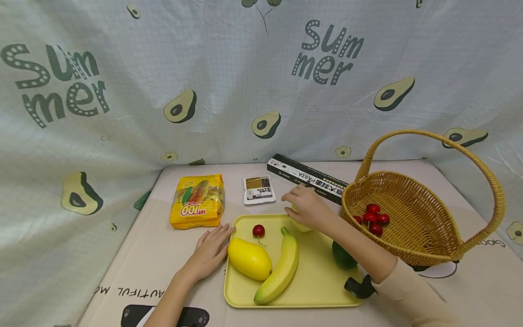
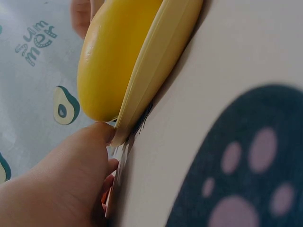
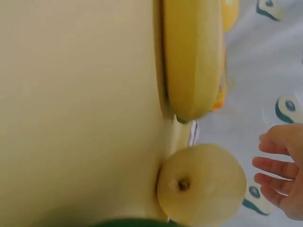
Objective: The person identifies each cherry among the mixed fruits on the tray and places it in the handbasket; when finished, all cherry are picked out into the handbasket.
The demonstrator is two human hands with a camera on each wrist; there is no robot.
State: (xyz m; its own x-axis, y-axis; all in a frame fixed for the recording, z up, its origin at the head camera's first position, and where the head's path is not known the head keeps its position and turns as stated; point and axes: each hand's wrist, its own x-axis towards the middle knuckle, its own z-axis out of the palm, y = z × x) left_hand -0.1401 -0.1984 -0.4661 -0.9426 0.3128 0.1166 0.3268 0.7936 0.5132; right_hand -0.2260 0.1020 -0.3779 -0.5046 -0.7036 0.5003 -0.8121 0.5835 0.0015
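Observation:
My left hand [image 1: 210, 254] lies along the left rim of the yellow tray [image 1: 316, 290], fingers extended and thumb tip at the rim in the left wrist view. Close to it on the tray are a yellow mango [image 1: 249, 259], a banana [image 1: 279, 268] and a red cherry [image 1: 259, 230] with a stem. My right hand [image 1: 308, 206] hovers at the tray's far edge, over a round pale yellow fruit [image 3: 201, 184] that it mostly hides in the head view. Its fingers are loosely bent and apart from the fruit in the right wrist view. A dark green fruit [image 1: 343, 255] is partly behind my right forearm.
A wicker basket [image 1: 412, 213] with a tall handle and several cherries [image 1: 373, 218] stands at the right. Behind the tray lie a yellow candy bag [image 1: 198, 202], a small white packet [image 1: 259, 190] and a long black pasta box [image 1: 310, 177].

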